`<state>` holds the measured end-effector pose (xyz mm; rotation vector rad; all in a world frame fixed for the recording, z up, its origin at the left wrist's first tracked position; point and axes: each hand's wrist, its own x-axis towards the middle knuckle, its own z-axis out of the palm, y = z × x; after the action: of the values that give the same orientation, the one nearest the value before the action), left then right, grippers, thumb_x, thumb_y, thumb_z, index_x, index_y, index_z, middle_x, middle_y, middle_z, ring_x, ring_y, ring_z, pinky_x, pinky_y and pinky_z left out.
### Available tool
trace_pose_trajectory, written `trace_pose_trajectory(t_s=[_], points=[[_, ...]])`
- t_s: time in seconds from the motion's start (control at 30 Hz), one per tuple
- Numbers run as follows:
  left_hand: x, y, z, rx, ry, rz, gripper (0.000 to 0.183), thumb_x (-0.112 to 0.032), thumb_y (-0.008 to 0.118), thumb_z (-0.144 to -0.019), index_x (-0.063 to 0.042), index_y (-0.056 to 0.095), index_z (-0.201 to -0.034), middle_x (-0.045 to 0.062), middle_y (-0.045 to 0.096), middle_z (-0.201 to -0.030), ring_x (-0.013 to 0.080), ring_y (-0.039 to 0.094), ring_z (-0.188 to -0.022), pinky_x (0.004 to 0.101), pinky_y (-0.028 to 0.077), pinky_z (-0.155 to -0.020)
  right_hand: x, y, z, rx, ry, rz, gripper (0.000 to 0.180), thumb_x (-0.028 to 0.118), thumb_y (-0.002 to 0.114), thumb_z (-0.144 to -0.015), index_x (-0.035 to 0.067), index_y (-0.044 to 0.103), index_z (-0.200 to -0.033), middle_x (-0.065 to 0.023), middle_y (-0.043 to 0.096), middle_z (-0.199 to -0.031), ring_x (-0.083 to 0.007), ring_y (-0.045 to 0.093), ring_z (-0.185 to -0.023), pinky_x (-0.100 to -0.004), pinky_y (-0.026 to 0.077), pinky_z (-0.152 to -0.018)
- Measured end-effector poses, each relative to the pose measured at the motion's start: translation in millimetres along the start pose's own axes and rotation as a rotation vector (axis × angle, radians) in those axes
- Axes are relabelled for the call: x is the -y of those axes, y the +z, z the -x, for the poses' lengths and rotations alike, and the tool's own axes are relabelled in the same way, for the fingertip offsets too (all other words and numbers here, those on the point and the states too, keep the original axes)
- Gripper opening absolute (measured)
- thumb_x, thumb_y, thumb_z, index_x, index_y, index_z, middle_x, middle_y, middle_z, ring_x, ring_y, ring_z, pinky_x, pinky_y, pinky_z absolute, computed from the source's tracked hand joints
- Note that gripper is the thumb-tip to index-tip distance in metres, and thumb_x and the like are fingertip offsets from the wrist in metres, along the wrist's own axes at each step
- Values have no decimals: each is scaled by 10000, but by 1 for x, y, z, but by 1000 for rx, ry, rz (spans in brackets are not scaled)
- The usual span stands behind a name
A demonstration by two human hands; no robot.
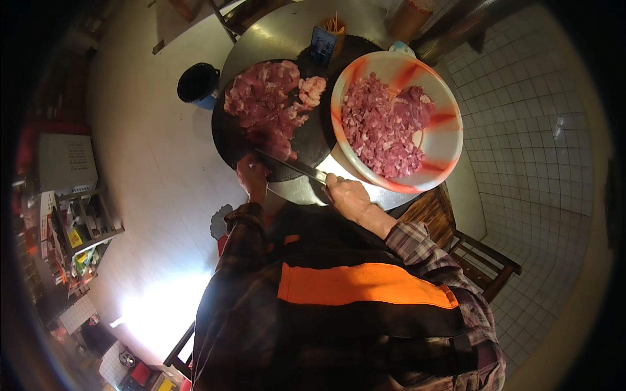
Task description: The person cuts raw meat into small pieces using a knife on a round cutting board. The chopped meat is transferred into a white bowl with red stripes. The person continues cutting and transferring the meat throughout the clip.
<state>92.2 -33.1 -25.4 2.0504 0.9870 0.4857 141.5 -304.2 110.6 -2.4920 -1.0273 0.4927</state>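
Note:
My right hand (348,196) grips the handle of a knife (293,166), whose blade reaches left over the near part of a round dark cutting board (313,141). The blade's far end lies by the near edge of a large spread of raw meat (264,102). My left hand (253,176) is at the board's near left edge, close to the blade's end, its fingers curled; whether it holds anything is hidden. A pale fatty lump (312,91) sits right of the meat. To the right, a white and orange plastic basin (442,132) holds diced raw meat (379,132) and a larger piece.
The board and basin stand on a round metal table (259,36). Behind them are a phone (323,45) propped upright and a container of wooden sticks (337,27). A dark-lined bin (198,85) stands on the floor at left, a wooden chair (481,264) at right.

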Motion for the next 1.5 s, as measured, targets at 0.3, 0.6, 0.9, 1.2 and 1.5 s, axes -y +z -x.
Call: trace_pose_trajectory(t_s=[0.3, 0.6, 0.9, 1.2, 1.5], points=[[-53, 9, -8, 75, 535, -26, 406, -13, 636, -729, 2, 616, -1135, 123, 615, -1080, 324, 534, -1096, 392, 432, -957, -3, -18, -2, -250, 210, -291, 302, 237, 631, -905, -38, 516, -864, -259, 625, -760, -462, 620, -728, -504, 480, -656], [-83, 6, -62, 574, 1207, -592, 621, -90, 713, -710, -165, 568, -1309, 18, 349, -1506, 329, 239, -1419, 611, 145, -1163, -7, -1, 18, -130, 440, -268, 322, 266, 600, -939, -37, 491, -949, -252, 645, -773, -447, 633, -758, -494, 501, -673], [-117, 51, -101, 565, 1223, -672, 806, -150, 801, -573, -136, 509, -1325, 86, 478, -1343, 335, 431, -1242, 490, 350, -1038, 4, 9, 23, -116, 572, -242, 329, 265, 606, -937, -38, 481, -906, -264, 623, -743, -462, 618, -743, -497, 490, -667], [-102, 75, -120, 575, 1086, -359, 287, -58, 621, -771, -118, 654, -1050, 85, 608, -1066, 334, 527, -1077, 428, 485, -852, 14, 28, 23, -140, 666, -293, 323, 261, 603, -939, -31, 477, -886, -256, 626, -743, -453, 621, -751, -494, 489, -667], [-129, 50, -165, 465, 934, -72, 317, 23, 598, -703, -70, 673, -997, 164, 648, -1008, 392, 555, -1021, 431, 455, -896, 19, 35, 24, -162, 689, -325, 320, 272, 602, -939, -20, 474, -906, -240, 619, -726, -446, 614, -742, -496, 487, -679]])
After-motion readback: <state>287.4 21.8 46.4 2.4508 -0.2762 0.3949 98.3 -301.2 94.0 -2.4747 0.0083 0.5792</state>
